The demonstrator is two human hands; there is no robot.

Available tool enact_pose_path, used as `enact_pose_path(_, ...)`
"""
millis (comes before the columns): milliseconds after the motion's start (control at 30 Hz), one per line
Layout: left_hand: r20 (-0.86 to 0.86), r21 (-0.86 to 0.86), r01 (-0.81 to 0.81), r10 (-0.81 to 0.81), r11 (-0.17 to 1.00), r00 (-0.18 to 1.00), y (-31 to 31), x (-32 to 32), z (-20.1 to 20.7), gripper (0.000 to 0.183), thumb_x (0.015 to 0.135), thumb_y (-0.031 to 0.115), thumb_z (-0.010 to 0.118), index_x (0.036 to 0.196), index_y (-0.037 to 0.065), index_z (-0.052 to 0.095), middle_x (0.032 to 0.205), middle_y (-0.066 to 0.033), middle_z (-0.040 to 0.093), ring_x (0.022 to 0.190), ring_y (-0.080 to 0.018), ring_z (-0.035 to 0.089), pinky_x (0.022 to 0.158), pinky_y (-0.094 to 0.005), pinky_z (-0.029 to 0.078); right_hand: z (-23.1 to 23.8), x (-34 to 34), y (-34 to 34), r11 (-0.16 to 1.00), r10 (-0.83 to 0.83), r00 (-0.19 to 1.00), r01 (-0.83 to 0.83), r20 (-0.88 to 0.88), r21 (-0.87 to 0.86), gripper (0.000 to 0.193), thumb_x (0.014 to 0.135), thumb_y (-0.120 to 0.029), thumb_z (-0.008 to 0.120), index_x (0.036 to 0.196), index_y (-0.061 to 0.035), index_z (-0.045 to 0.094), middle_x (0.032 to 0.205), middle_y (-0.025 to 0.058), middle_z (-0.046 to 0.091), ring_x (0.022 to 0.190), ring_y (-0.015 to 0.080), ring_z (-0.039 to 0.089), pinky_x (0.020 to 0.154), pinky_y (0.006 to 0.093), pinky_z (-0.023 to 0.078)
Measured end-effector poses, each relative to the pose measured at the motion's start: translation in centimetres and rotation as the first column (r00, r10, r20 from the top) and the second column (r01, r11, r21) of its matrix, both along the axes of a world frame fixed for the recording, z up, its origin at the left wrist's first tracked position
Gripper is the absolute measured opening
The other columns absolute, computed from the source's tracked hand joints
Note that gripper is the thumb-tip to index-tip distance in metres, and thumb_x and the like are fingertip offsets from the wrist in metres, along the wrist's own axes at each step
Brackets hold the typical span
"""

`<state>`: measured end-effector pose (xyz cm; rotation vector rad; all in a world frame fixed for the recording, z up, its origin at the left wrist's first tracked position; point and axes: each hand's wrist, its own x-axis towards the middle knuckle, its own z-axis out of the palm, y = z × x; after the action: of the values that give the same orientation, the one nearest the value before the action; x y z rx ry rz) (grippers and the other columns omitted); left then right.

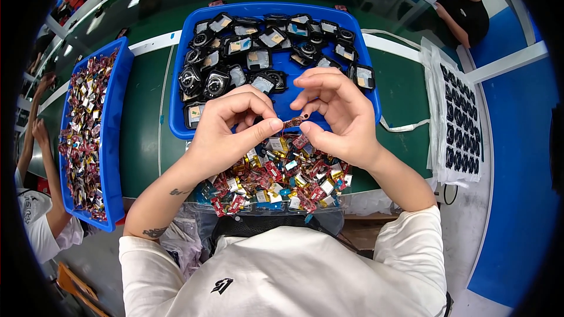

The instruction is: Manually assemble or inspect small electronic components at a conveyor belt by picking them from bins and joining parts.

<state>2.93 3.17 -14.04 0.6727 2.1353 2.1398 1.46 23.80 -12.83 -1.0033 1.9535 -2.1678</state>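
Observation:
My left hand (235, 123) pinches the left end of a small red circuit board (292, 122) between thumb and fingertips, above the front edge of a blue tray. Close to the board's other end is my right hand (338, 114), thumb and fingers spread apart; I cannot tell whether its tips touch the board. Below both hands lies a loose heap of red circuit boards with silver and yellow battery cells (276, 179). Ahead, the blue tray (376, 97) holds many black watch-like cases (258, 58), some showing pale inner faces.
To the left, another blue tray (111, 135) is filled with similar boards and cells. On the right stands a white sheet (433, 111) with rows of black round parts (461, 120). Other people work along the left side; one person (467, 14) is at the far right.

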Motion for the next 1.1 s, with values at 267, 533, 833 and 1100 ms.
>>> enact_pose_path(267,0.115,0.056,-0.023,0.016,0.998,0.993,-0.2,0.6,0.4,0.011,0.082,0.007,0.069,0.088,-0.002,0.066,0.082,-0.0035,0.065,0.068,-0.0037,0.055,0.059,-0.0175,0.043,0.0,0.3,0.2,0.993,0.024,0.995,-0.012,-0.098,0.12,0.048,0.073,0.004,0.067,0.118,0.0011,0.05,0.101,0.0094,0.058,0.092,0.0145,0.059,0.073,0.0242,0.046)
enact_pose_path(533,0.124,0.091,0.071,-0.082,0.993,0.989,-0.5,0.2,0.5,0.024,0.079,0.007,0.072,0.101,-0.002,0.067,0.095,-0.0098,0.067,0.083,-0.0099,0.062,0.072,-0.0216,0.05,-0.7,0.4,-0.2,0.997,-0.06,0.985,0.067,-0.164,0.039,0.037,0.071,0.0,0.075,0.105,-0.0012,0.058,0.099,0.0092,0.061,0.082,0.0131,0.061,0.069,0.0239,0.051)
enact_pose_path(833,-0.071,-0.16,0.11,-0.122,0.981,0.99,-0.5,0.2,1.1,0.045,0.065,0.012,0.083,0.103,0.0,0.063,0.099,-0.0073,0.062,0.085,-0.0122,0.058,0.078,-0.0249,0.048,-0.3,0.1,-0.1,0.953,-0.119,0.932,0.204,-0.342,0.224,0.027,0.073,-0.006,0.073,0.097,-0.0028,0.062,0.097,0.0093,0.062,0.076,0.0152,0.06,0.062,0.0243,0.048)
enact_pose_path(1100,-0.095,-0.133,0.049,-0.062,0.99,0.994,-0.1,0.3,0.8,0.032,0.073,0.002,0.073,0.103,-0.001,0.061,0.101,-0.0108,0.062,0.097,-0.0167,0.061,0.086,-0.0282,0.048,-0.3,0.1,-0.3,0.901,-0.149,0.938,0.259,-0.314,0.348,0.017,0.075,-0.005,0.066,0.092,-0.0035,0.067,0.082,0.006,0.064,0.074,0.0145,0.058,0.054,0.025,0.042)
